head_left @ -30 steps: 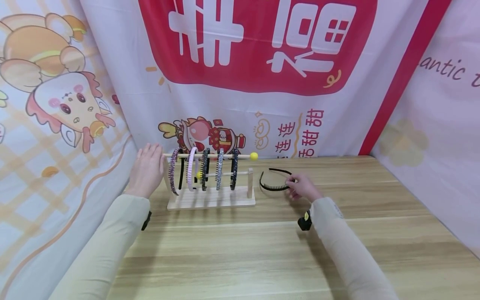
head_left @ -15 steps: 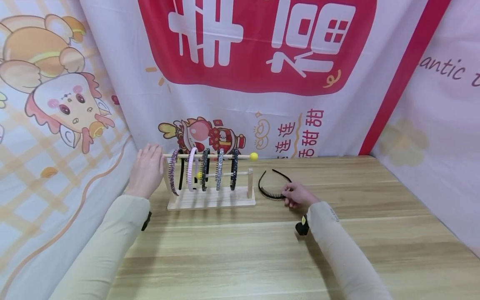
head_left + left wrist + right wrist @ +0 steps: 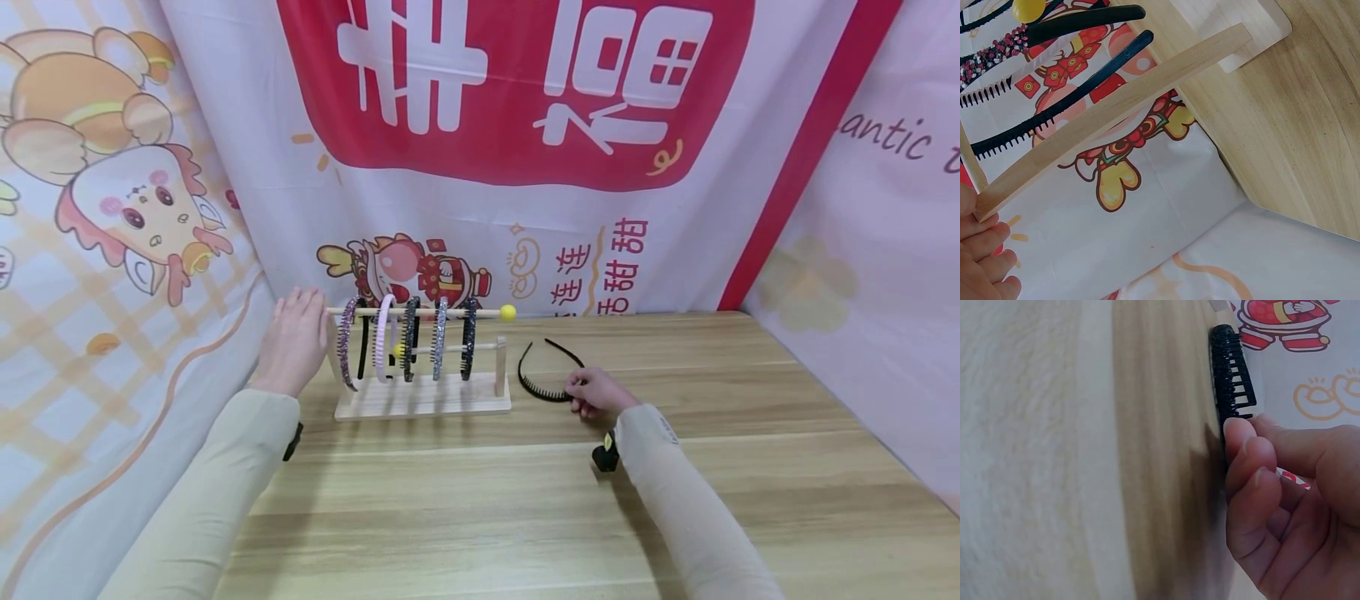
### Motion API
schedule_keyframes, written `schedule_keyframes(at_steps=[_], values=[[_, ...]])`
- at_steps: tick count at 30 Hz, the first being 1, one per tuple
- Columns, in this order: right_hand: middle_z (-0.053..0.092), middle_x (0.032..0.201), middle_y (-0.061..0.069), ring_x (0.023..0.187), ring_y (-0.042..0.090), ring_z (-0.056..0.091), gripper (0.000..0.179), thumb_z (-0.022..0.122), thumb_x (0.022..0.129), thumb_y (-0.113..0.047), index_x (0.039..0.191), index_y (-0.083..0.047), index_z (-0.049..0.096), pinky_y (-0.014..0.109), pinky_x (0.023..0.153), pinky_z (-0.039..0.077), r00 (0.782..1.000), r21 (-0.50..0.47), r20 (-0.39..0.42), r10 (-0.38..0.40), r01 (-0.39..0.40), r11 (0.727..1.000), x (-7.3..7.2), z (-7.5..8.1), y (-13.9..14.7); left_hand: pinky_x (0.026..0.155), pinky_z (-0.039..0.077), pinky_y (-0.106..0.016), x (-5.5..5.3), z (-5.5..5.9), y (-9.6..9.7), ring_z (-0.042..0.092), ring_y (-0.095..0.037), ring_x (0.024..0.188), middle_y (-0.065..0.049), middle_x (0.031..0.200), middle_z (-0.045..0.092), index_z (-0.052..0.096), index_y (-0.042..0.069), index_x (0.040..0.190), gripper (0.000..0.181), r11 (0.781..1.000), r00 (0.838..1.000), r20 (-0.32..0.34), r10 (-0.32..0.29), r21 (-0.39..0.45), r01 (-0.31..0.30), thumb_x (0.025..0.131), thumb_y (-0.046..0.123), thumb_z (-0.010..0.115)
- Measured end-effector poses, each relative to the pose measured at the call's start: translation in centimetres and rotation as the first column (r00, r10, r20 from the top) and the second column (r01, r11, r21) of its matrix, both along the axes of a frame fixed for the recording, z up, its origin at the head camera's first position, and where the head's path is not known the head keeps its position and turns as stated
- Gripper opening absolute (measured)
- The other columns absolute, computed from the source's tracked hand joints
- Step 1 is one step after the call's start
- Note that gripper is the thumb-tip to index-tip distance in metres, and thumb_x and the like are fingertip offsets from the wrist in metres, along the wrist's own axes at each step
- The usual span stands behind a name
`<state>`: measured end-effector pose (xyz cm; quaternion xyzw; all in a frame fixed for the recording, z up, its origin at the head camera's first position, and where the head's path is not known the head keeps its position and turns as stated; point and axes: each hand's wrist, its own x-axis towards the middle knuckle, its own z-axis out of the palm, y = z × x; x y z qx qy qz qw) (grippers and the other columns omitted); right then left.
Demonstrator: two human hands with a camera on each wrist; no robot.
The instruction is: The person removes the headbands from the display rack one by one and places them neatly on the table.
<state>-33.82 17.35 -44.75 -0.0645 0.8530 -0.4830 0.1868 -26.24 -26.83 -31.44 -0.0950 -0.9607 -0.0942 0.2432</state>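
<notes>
A light, even pinch should stop this black headband (image 3: 1225,369) twisting; it's right of centre in the head view, beside the wooden rack (image 3: 423,403). My right hand (image 3: 600,392) pinches it, thumb against fingers; my left hand (image 3: 295,340), fingers nearly straight, touches the rack's left end.

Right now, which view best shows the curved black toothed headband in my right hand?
The head view: the black headband shows nearly whole, your right hand covering part. The right wrist view shows one toothed stretch; the left wrist view, none.
</notes>
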Motion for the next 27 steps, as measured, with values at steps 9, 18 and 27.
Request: schedule_keyframes(at_steps=[9, 18, 27], values=[[0.056, 0.064, 0.009, 0.048, 0.013, 0.048, 0.019, 0.052, 0.094, -0.009, 0.104, 0.006, 0.056, 0.024, 0.045, 0.046, 0.999, 0.029, -0.047, 0.015, -0.014, 0.999, -0.3, 2.0, 0.0, 0.111, 0.004, -0.046, 0.0, 0.1, 0.0, 0.022, -0.045, 0.13, -0.03, 0.138, 0.031, 0.036, -0.013, 0.132, 0.041, 1.0, 1.0, -0.002, 0.004, -0.002, -0.004, 0.099, 0.012, 0.036], [0.061, 0.083, 0.023, 0.053, 0.016, 0.054, 0.026, 0.052, 0.095, -0.014, 0.115, 0.002, 0.055, 0.033, 0.054, 0.054, 0.994, 0.053, -0.102, 0.05, -0.045, 0.998, -1.1, 5.5, -0.6, 0.111, 0.005, -0.046, -0.1, 0.0, -0.1, 0.023, -0.045, 0.13, -0.03, 0.138, 0.033, 0.038, -0.013, 0.131, 0.04, 1.0, 1.0, -0.013, 0.003, -0.001, -0.003, 0.099, 0.011, 0.037], [0.059, 0.081, 0.014, 0.058, 0.021, 0.057, 0.025, 0.056, 0.092, -0.013, 0.114, -0.001, 0.056, 0.04, 0.06, 0.056, 0.972, 0.028, -0.223, 0.076, -0.072, 0.997, -0.5, 11.2, -3.1, 0.111, 0.004, -0.045, -0.1, -0.1, -0.1, 0.022, -0.045, 0.13, -0.03, 0.138, 0.032, 0.037, -0.013, 0.132, 0.041, 1.0, 1.0, -0.006, -0.003, -0.001, 0.003, 0.099, 0.012, 0.037]])
